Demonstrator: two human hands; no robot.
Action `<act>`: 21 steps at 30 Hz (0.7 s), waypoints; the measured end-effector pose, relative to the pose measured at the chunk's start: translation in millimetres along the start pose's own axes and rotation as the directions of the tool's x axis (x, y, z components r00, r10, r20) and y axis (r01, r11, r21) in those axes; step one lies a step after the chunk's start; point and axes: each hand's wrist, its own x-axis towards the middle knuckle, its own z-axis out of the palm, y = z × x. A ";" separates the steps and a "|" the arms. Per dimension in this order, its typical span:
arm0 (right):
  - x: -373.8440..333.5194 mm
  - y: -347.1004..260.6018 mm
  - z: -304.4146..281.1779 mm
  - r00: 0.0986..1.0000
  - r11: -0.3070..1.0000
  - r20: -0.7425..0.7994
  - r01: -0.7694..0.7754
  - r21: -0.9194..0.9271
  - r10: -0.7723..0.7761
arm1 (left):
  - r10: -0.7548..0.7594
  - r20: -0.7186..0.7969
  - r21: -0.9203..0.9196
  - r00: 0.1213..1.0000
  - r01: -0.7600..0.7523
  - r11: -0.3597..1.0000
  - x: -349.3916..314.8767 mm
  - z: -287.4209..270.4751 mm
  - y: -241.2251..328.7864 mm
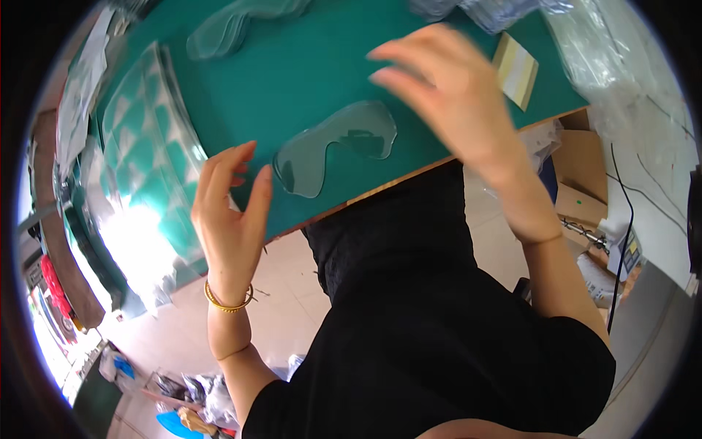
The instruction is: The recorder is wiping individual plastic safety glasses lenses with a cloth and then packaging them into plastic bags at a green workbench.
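Currently, a clear, goggle-shaped plastic lens [334, 132] lies flat on the green-topped table [292, 88], near its front edge. At the lens's 8 o'clock, the bare left hand [229, 201], with a gold-coloured beaded bracelet [228, 306] at its wrist, rises from the lower edge almost straight toward 12 o'clock. Its fingers curl gently toward 1 o'clock, the thumb standing apart from them in an open curve with nothing held, the thumb tip just beside the lens's near end. The bare right hand [462, 95] sits at the lens's 2 o'clock, its forearm slanting in from 5 o'clock; the hand shows blurred, the fingers and thumb bent, parted and pointing toward 10 o'clock, grasping nothing visible. Beyond it, also toward 2 o'clock, rests a pale yellow rectangular block [517, 71]. A stack of clear, curved plastic lenses [232, 31] lies at 11 o'clock.
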 end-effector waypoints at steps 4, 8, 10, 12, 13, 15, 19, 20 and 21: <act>-26.1 40.2 -2.3 0.987 0.962 0.008 -0.152 -0.228 0.158 | 0.045 0.167 0.127 0.985 -0.067 0.990 -15.6 5.9 -0.6; -26.2 14.4 2.1 0.979 0.979 0.014 -0.204 0.012 0.203 | 0.051 0.158 0.146 0.986 -0.074 0.987 -21.2 13.2 -4.0; -20.0 -16.6 19.2 0.994 0.964 0.055 0.078 0.255 -0.095 | 0.052 0.146 0.133 0.988 -0.071 0.989 -24.2 14.7 -7.8; -17.8 -41.6 37.4 0.948 0.895 0.100 0.246 0.372 -0.302 | 0.007 0.153 0.139 0.988 -0.029 0.990 -24.0 19.1 -10.0; -19.1 -48.8 52.1 0.947 0.890 0.104 0.244 0.384 -0.305 | 0.009 0.151 0.160 0.988 -0.034 0.987 -26.2 19.5 -12.4; -22.6 -54.8 73.1 0.888 0.839 0.184 0.306 0.449 -0.422 | 0.013 0.135 0.122 0.991 -0.030 0.992 -24.9 22.4 -10.5; -13.5 -49.6 85.8 0.915 0.863 0.126 0.306 0.402 -0.384 | -0.003 0.113 0.111 0.994 -0.010 0.994 -21.7 21.4 -5.9; -11.4 -48.3 83.8 0.929 0.896 0.122 0.294 0.332 -0.349 | -0.012 0.116 0.103 0.993 0.000 0.995 -20.9 21.5 -5.1; -10.5 -43.5 81.9 0.936 0.910 0.120 0.282 0.305 -0.331 | -0.009 0.116 0.102 0.993 -0.003 0.995 -19.4 23.2 -6.0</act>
